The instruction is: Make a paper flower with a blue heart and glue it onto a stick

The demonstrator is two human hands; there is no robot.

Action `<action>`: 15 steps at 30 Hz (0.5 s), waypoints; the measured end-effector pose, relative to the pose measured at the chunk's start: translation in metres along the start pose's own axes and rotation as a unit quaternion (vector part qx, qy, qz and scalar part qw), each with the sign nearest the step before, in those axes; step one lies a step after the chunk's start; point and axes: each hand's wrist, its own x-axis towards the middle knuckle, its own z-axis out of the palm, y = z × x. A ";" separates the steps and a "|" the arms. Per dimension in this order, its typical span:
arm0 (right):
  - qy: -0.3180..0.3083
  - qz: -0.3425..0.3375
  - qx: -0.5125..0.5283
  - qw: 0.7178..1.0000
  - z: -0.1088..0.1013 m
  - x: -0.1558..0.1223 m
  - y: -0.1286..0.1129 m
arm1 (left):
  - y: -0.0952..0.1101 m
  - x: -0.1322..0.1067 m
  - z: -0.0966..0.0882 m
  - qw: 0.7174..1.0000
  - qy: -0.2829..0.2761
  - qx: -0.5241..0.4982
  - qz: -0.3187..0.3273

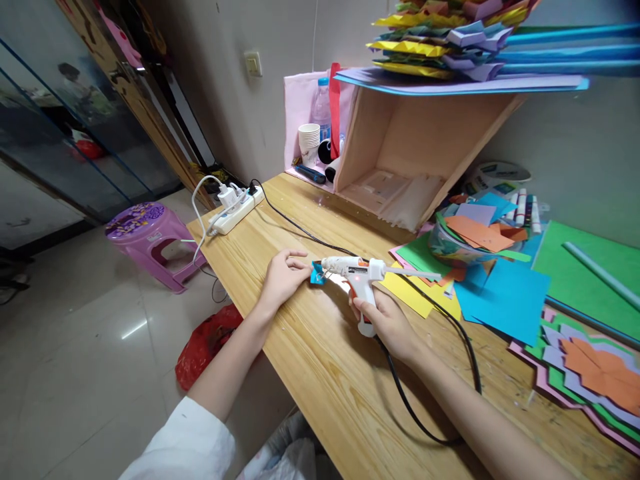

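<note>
Gripping white-and-orange glue gun [361, 273]: right hand [393, 323] | pinching small bright-blue paper [317, 274]: left hand [283, 280]

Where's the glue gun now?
Right of centre in the head view: the right hand holds the glue gun, which points at the small blue paper by the left hand.

one glue gun [364, 275], one stool [145, 237]
</note>
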 end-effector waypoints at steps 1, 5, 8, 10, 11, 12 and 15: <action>0.000 0.001 -0.001 1.000 0.000 0.000 0.000 | 0.000 0.000 0.000 1.000 -0.001 0.003 0.002; 0.003 0.000 0.000 1.000 0.001 0.000 0.001 | 0.000 -0.001 0.001 1.000 -0.002 0.013 0.007; 0.000 -0.002 0.003 1.000 0.001 0.000 0.000 | 0.000 -0.002 0.001 1.000 -0.001 0.015 0.008; -0.005 -0.003 0.007 1.000 0.000 -0.001 0.000 | 0.000 -0.002 0.001 1.000 -0.003 0.015 0.008; -0.006 -0.004 0.008 1.000 0.000 -0.001 0.000 | 0.000 -0.002 0.001 1.000 -0.003 0.015 0.008; -0.005 -0.005 0.009 1.000 0.000 0.000 0.001 | 0.001 -0.002 0.001 1.000 -0.003 0.016 0.009; 0.000 -0.005 0.007 1.000 0.000 0.000 0.001 | 0.001 -0.003 0.001 1.000 0.002 0.023 0.013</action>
